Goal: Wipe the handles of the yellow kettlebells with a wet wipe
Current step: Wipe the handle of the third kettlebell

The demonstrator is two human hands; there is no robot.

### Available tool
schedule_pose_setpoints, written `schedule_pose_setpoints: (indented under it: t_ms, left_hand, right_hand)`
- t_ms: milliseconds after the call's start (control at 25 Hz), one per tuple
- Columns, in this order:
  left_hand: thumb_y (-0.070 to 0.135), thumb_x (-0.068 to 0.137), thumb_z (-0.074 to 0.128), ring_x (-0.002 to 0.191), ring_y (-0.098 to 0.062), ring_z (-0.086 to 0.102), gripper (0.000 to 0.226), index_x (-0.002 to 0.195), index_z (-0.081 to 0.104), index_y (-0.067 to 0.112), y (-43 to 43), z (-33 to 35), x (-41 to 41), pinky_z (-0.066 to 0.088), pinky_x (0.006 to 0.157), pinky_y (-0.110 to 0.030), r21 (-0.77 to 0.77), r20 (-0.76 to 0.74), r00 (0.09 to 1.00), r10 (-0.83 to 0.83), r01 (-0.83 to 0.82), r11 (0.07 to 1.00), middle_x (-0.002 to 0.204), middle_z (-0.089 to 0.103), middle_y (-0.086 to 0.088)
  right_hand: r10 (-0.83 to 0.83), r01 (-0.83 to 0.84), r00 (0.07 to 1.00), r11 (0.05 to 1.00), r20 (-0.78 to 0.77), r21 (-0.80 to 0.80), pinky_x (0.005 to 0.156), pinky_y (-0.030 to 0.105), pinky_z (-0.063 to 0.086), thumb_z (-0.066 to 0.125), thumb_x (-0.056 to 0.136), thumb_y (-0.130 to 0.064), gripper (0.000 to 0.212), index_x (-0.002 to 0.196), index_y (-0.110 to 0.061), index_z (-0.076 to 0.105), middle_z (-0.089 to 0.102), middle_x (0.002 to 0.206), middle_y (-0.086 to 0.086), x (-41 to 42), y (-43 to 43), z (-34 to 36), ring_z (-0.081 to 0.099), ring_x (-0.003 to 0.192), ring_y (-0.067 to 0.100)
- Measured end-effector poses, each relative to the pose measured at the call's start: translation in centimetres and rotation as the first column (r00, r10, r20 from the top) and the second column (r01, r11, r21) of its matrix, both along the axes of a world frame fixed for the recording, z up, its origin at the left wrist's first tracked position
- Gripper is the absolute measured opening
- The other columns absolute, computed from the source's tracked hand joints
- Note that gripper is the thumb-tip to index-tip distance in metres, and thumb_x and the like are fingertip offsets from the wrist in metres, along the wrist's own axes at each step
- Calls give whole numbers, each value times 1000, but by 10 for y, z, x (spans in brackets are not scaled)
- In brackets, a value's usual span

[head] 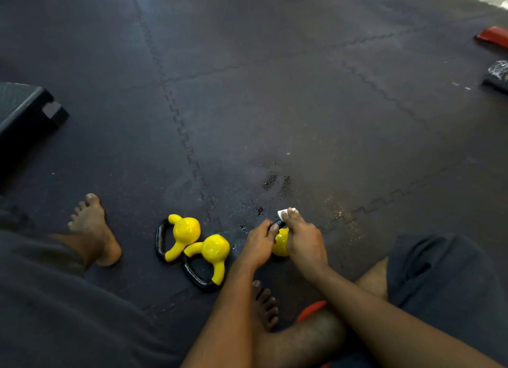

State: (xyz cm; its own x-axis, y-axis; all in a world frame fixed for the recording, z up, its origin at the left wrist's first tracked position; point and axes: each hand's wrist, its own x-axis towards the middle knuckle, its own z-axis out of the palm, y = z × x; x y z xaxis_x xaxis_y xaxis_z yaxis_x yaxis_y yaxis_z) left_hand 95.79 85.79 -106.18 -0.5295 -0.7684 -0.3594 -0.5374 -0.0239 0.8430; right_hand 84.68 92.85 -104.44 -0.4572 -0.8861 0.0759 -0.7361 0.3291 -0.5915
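Head view: I see the kettlebell [281, 245] in work sitting on the floor mat [302, 120], right between both hands. Its black handle [278, 224] runs across from one hand to the other. The left hand [259, 241] is curled round the handle's left end. The right hand [302, 238] pinches the wet wipe [286, 212] at the right end, so I'd judge the stroke runs leftward along the bar. Two more yellow kettlebells [187, 230] lie just to the left.
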Motion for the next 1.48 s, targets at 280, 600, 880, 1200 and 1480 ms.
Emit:
schedule_pose_setpoints:
  t_ms: [280, 600, 880, 1200, 1480]
  left_hand:
    - [34, 102, 42, 65, -11, 52, 25, 93, 57, 16, 4, -2, 0, 42, 64, -29, 21, -24, 1000, 5, -4, 1000, 77, 62, -5]
    - [28, 104, 38, 64, -11, 50, 26, 101, 60, 14, 1, -6, 3, 39, 62, -29, 91, -81, 997, 8, -1, 996, 75, 62, -4]
    - [26, 104, 38, 63, -12, 50, 25, 88, 57, 24, -1, -8, 4, 40, 62, -29, 92, -107, 992, 61, -51, 994, 72, 61, -6]
    - [27, 104, 38, 62, -12, 51, 24, 92, 57, 18, -1, -11, 4, 41, 62, -29, 56, -87, 995, 40, -35, 998, 74, 63, -8]
    - [31, 103, 39, 64, -15, 52, 26, 93, 58, 17, -2, -10, 6, 40, 61, -30, 52, -67, 997, 33, -30, 998, 76, 65, -6]
  right_hand:
    - [-140, 143, 984, 990, 113, -19, 116, 31, 31, 41, 94, 1, 52, 139, -23, 53, 45, 149, 5, 0, -4, -3, 38, 141, 14]
    - [-122, 138, 973, 988, 197, -74, 116, 22, 26, 42, 95, -1, 52, 140, -25, 50, 43, 150, 2, 2, -5, -7, 34, 141, 7]
    - [55, -54, 998, 998, -35, 17, 116, 23, 22, 43, 96, -7, 54, 148, -23, 39, 30, 157, -1, 19, 2, -3, 24, 147, 10]
    - [-23, 23, 999, 1000, 41, 9, 115, 29, 30, 45, 93, -3, 55, 144, -21, 45, 37, 154, 2, 15, -4, 2, 31, 144, 13]
    - [-46, 45, 997, 999, 67, 8, 114, 30, 33, 48, 90, -2, 56, 142, -23, 49, 37, 154, 1, 13, -11, -2, 33, 144, 14]
